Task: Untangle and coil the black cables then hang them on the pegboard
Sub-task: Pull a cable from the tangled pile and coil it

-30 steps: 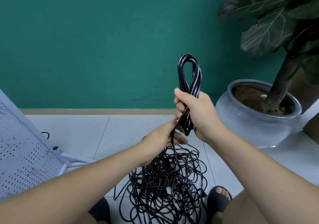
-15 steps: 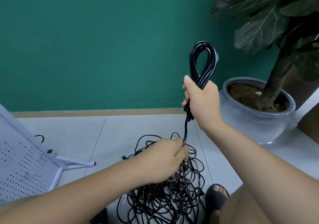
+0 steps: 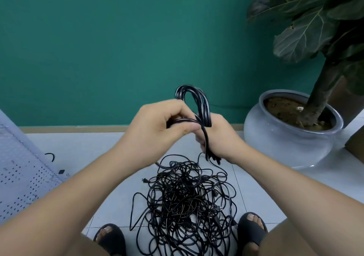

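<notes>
While I look down through the head camera, my right hand (image 3: 220,137) grips the coil (image 3: 197,106) round its middle. Its fingers are curled tight, so the loop stands above my fist and the doubled ends hang below it. My left hand (image 3: 157,129) is closed on a single strand, held between the thumb and curled fingers. That strand runs across to the coil, just beside my right hand. Both hands are raised off the floor, near the plant pot (image 3: 291,143) and to its left. Lower than the pot and nearer to me, the tangle (image 3: 189,202) lies on the tiles between my feet, and one strand rises from it toward my hands. Well apart from the pot, at the far left edge, the pegboard (image 3: 21,169) stands tilted. A loose hook (image 3: 50,156) lies on the floor just beside it.

I judge the cable to be light, soft and springy, with a smooth jacket that would slide through a slack grip. The loops would likely spring open if my fist loosened. The best hold looks to be the waist of the coil, with the left hand feeding the free strand in close to the bundle. Pulling hard from the heap could tighten the knots.
</notes>
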Tool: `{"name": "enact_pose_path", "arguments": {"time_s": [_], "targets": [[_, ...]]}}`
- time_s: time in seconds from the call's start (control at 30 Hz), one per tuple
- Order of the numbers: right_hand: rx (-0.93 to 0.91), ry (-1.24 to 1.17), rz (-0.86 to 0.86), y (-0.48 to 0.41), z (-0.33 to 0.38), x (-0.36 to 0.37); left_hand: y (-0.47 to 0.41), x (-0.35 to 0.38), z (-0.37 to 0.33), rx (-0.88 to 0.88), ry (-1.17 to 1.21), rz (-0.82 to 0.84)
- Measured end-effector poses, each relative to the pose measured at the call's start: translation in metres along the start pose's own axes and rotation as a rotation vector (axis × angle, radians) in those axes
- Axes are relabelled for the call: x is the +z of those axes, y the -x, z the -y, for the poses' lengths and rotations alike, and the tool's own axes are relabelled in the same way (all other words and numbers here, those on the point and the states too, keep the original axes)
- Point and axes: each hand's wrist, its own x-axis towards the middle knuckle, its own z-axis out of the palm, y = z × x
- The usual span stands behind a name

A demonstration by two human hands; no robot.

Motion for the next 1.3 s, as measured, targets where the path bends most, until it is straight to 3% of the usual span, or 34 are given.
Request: {"name": "enact_pose_path", "arguments": {"time_s": [0.17,0.43,0.5,0.67,0.8,0.97,1.17,1.3], "targets": [[0.136,-0.306,0.094,0.015,0.007,0.019,-0.003,-0.007,0.004,0.044,-0.141,-0.212],[0.154,-0.594,0.154,0.035,0.025,0.027,-0.009,-0.008,-0.003,-0.094,0.009,-0.345],[0.087,-0.518,0.148,0.036,0.027,0.026,-0.009,-0.007,-0.007,-0.122,0.021,-0.337],[0.021,-0.023,0.028,0.029,0.033,0.022,-0.005,-0.003,-0.016,-0.119,-0.016,-0.269],[0.099,0.104,-0.067,0.020,0.023,0.021,-0.001,0.002,-0.021,-0.083,-0.125,-0.118],[0.087,0.310,-0.019,0.011,0.014,0.020,0.000,0.001,-0.022,-0.092,-0.138,0.025],[-0.022,0.401,-0.034,0.022,0.015,0.032,-0.011,-0.012,-0.001,-0.170,-0.142,-0.289],[-0.092,0.317,-0.033,0.028,0.020,0.034,-0.014,-0.014,0.010,-0.249,-0.119,-0.394]]}}
